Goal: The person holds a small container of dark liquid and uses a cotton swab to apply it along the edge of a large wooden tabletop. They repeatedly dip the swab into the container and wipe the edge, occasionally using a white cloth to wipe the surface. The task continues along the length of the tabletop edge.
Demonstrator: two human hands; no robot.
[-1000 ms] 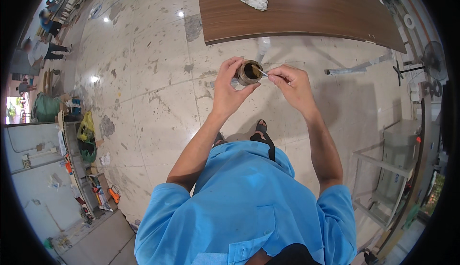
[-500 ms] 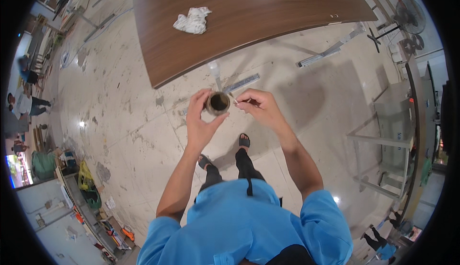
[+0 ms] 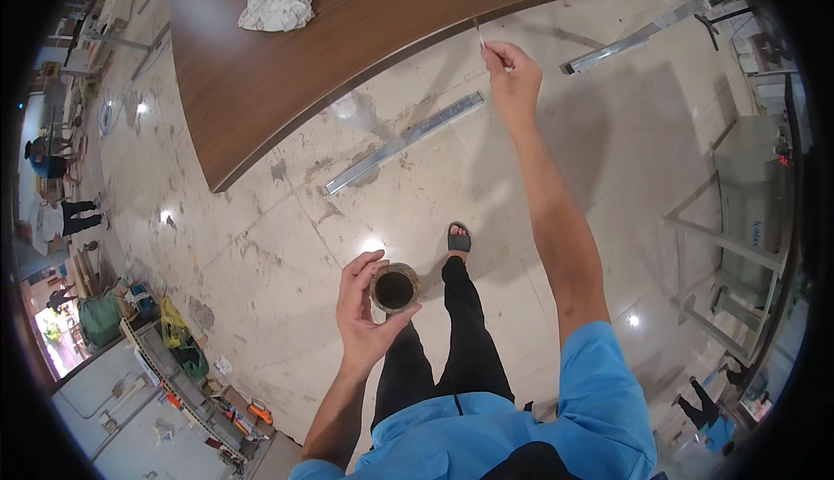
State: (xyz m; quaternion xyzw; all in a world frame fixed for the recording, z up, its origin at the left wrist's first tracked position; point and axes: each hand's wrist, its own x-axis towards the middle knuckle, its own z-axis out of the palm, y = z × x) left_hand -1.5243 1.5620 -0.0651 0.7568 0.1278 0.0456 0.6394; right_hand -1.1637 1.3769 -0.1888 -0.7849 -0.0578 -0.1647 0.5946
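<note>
My left hand (image 3: 358, 311) is closed around a small round jar (image 3: 413, 280), its fingers and thumb on opposite sides. The jar's mouth faces up and shows dark contents. Out ahead, my right hand (image 3: 516, 79) pinches a thin, light-coloured stick (image 3: 480, 35). The stick's darker far end meets the near edge of the brown wooden table (image 3: 365, 50); whether it touches there I cannot tell, nor whether it carries bristles. On the table's far left part lies a crumpled white cloth (image 3: 282, 0).
Metal bars (image 3: 408, 139) of the table's support lie low beneath it. A grey metal frame (image 3: 725, 241) stands at the right. Bags and tools crowd a shelf (image 3: 187, 393) at the lower left. Other people (image 3: 65, 219) are far off at the left and lower right.
My right hand has moved from beside the jar forward to the table edge, carrying the stick. My left hand has drawn the jar back toward my body. The view has shifted, too.
</note>
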